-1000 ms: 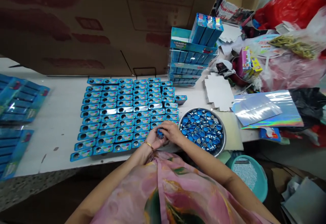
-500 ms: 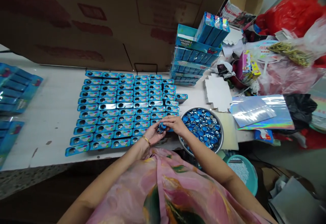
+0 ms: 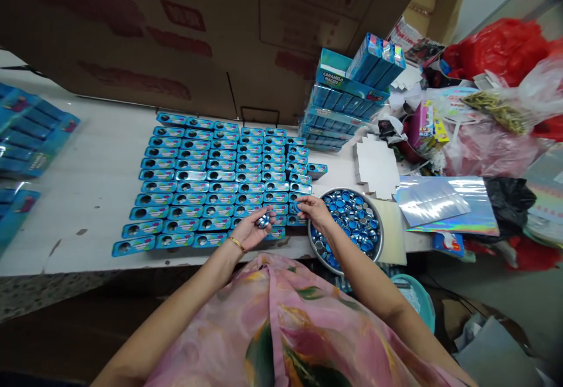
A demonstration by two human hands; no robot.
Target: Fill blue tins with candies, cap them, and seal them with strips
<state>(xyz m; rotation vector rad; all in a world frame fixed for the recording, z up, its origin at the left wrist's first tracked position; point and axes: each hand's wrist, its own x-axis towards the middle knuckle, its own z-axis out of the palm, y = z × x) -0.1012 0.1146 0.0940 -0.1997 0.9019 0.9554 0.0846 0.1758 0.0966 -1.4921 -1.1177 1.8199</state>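
Observation:
Rows of small blue tins (image 3: 211,182) with round holes lie flat on the white table (image 3: 101,170). My left hand (image 3: 251,230) is cupped palm up at the near right corner of the rows, holding a few blue and silver caps (image 3: 263,220). My right hand (image 3: 310,210) pinches one blue cap (image 3: 298,206) just over the rightmost tins, beside the metal bowl (image 3: 379,240) full of blue caps.
A stack of blue display boxes (image 3: 343,105) stands behind the bowl. Large cardboard cartons (image 3: 220,29) wall off the back. Flat white carton blanks (image 3: 376,167), holographic bags (image 3: 444,205) and plastic bags (image 3: 492,141) crowd the right. Blue packs (image 3: 30,141) lie at far left. A teal tub (image 3: 417,299) sits below the table.
My hands, joined over the caps before, have parted. The right hand moved right toward the last column with one cap; the left stays cupped with the rest.

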